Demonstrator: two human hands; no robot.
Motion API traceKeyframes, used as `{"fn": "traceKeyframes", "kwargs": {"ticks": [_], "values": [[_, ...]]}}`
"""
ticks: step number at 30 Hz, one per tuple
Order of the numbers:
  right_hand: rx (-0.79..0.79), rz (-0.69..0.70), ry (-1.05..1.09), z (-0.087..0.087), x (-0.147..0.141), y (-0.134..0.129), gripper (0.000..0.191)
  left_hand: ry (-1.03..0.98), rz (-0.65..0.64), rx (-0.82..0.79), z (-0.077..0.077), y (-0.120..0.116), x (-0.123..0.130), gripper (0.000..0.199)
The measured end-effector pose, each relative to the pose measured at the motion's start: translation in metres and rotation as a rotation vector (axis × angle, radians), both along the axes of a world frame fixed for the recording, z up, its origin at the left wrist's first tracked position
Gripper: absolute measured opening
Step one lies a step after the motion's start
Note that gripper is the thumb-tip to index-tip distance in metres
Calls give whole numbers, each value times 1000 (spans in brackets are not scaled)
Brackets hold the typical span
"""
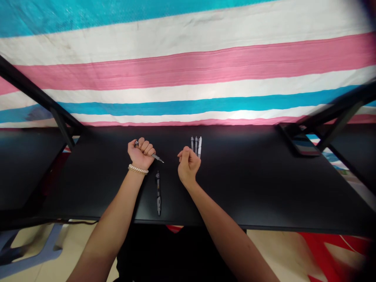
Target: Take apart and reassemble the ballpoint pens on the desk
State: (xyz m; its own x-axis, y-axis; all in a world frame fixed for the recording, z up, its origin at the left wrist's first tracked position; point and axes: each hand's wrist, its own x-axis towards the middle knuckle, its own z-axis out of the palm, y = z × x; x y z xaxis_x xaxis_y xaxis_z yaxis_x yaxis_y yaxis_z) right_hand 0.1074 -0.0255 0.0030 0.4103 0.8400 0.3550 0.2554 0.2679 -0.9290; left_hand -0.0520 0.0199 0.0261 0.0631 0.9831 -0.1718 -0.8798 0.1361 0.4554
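Grey pen point(158, 158) is gripped by the curled fingers of the left hand point(141, 154) over a black table point(249, 176), where a dark pen point(158, 192) is laid nearer the front edge. The right hand point(188, 165) is held with fingers curled; whether anything is pinched cannot be told. Three pens point(196, 142), partly hidden, are aligned just beyond.

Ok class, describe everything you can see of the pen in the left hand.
The pen looks slim and grey, probably plastic, with a darker end by the thumb and a small pointed tip exposed. The left hand closes around it, hiding its middle. It slants over the black table, tip at lower right.
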Motion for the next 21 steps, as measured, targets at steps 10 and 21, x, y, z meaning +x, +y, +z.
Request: {"fn": "traceKeyframes", "kwargs": {"ticks": [10,21], "values": [[7,12,-6,0,0,-1,49,-15,-21,-16,2,-1,1,45],[181,240,-526,-3,-11,-13,13,7,-217,31,13,-13,27,52]]}}
